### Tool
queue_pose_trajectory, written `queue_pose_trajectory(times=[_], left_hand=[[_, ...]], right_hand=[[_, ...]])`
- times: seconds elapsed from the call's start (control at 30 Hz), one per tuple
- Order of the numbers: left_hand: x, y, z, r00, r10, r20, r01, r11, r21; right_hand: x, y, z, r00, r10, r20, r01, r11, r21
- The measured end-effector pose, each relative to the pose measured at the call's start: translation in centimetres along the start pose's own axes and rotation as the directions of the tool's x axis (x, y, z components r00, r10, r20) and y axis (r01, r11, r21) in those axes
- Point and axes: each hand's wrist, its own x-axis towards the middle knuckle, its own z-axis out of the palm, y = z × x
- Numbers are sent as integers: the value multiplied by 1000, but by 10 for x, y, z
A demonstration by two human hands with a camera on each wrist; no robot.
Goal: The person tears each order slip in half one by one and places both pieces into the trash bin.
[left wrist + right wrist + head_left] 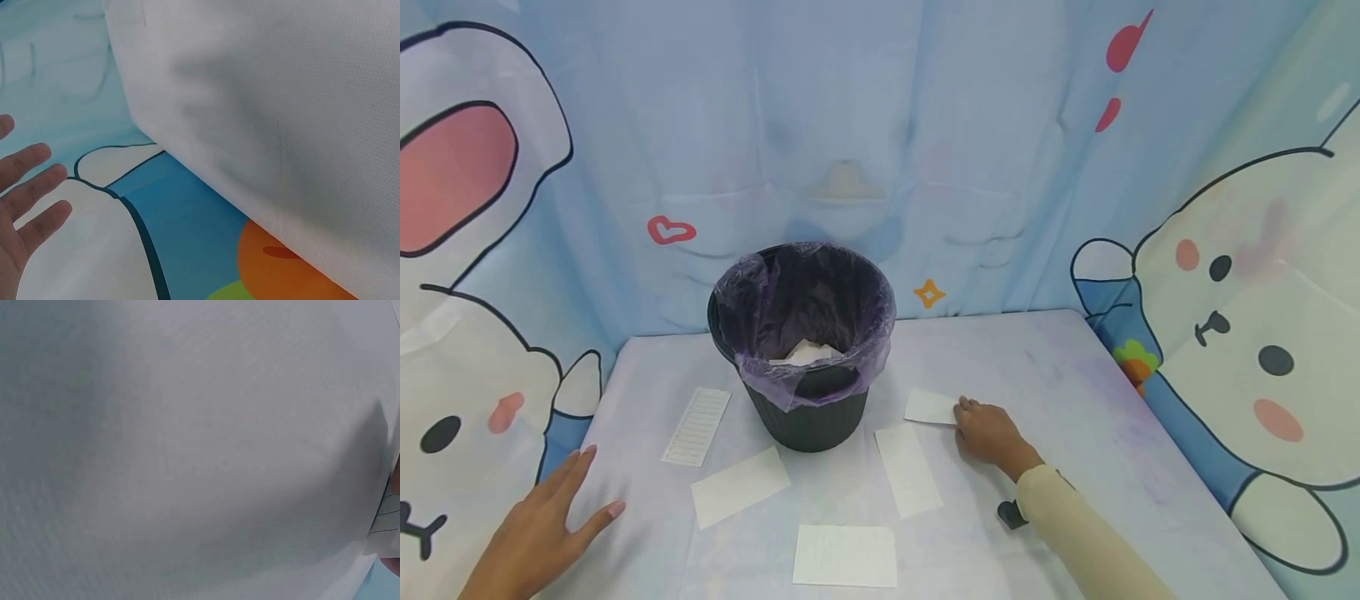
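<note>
At the table's right side my right hand (991, 433) pinches the right end of a white paper slip (929, 407). In the right wrist view that lined slip (386, 519) shows at the right edge between fingertips, most of the hand being out of frame. My left hand (546, 529) hovers at the table's left edge with its fingers spread, holding nothing; its fingers (37, 225) also show in the left wrist view. A black bin (808, 417) with a purple liner stands at the back, papers (808, 353) inside it.
Around the bin's front lie more slips: a printed one (697, 427) at left, a tilted one (741, 487), a front one (846, 556) and one (908, 471) near the right hand. A small black object (1011, 515) is by the right sleeve. A cartoon-printed curtain (1000, 167) hangs behind.
</note>
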Motion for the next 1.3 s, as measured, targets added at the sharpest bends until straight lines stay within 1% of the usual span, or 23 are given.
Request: queue_pose_trajectory(times=[0.13, 0.23, 0.43, 0.67, 0.8, 0.87, 1.03, 1.2, 1.3], left_hand=[[0, 0, 0, 1000, 3, -4, -3, 1000, 4], [0, 1, -1, 1000, 1, -3, -1, 1000, 7], [-1, 3, 0, 999, 14, -36, -13, 1000, 21], [-1, 6, 0, 997, 28, -70, -26, 999, 36], [-2, 10, -2, 993, 57, -102, -53, 998, 44], [-2, 13, -4, 991, 71, -115, -66, 997, 50], [-3, 23, -10, 984, 112, -137, -106, 993, 52], [-6, 35, -15, 962, 184, -203, -173, 982, 70], [-6, 40, -17, 938, 227, -261, -214, 974, 80]], right_hand=[[-1, 1, 3, 997, -22, -77, 19, 999, -30], [-2, 1, 4, 995, -16, -103, 13, 999, -33], [-2, 2, 4, 997, 26, -68, -26, 1000, -9], [-6, 4, 2, 999, 35, -39, -34, 999, 37], [-10, 6, -6, 998, 50, -41, -46, 995, 92], [-13, 6, -14, 996, 62, -56, -54, 989, 135], [-18, 5, -36, 992, 76, -105, -53, 977, 204], [-26, 5, -54, 976, 64, -206, -8, 965, 263], [-31, 7, -66, 965, 52, -258, 30, 952, 303]])
